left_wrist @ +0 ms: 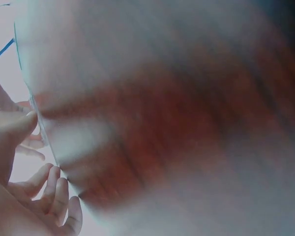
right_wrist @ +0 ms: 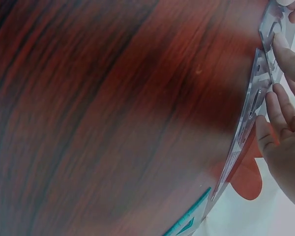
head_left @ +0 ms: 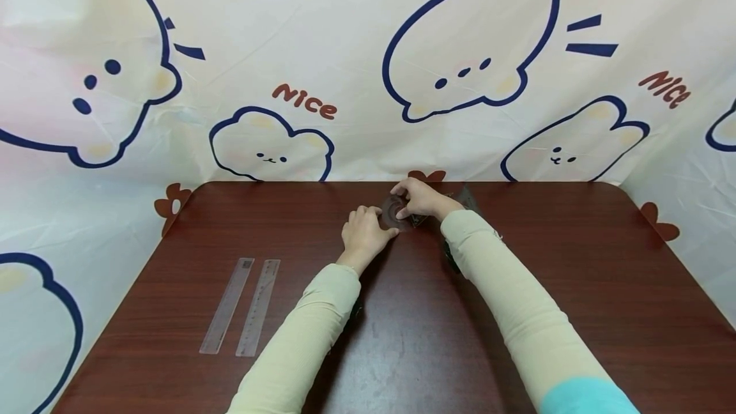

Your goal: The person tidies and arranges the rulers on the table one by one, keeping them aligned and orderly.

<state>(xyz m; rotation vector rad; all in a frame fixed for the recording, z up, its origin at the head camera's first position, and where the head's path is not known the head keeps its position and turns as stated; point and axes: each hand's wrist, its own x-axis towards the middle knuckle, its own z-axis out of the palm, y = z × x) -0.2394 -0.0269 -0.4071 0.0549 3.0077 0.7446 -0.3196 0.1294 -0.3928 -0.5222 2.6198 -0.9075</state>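
A clear protractor (head_left: 389, 214) lies flat near the table's far edge, between my two hands. My right hand (head_left: 422, 200) reaches over it from the right and pinches it with thumb and forefinger; the thumb shows on it in the right wrist view. At its left side, my left hand (head_left: 363, 236) has its thumb and fingers spread and touches the edge. Beneath the right hand and wrist lies a clear set square (head_left: 467, 198), partly covered. Another clear piece with a teal edge (right_wrist: 191, 216) shows in the right wrist view.
Two clear rulers, a left one (head_left: 227, 306) and a right one (head_left: 259, 308), lie side by side on the left of the brown table (head_left: 402, 337). A printed cloth (head_left: 356, 50) hangs behind the far edge and along the sides.
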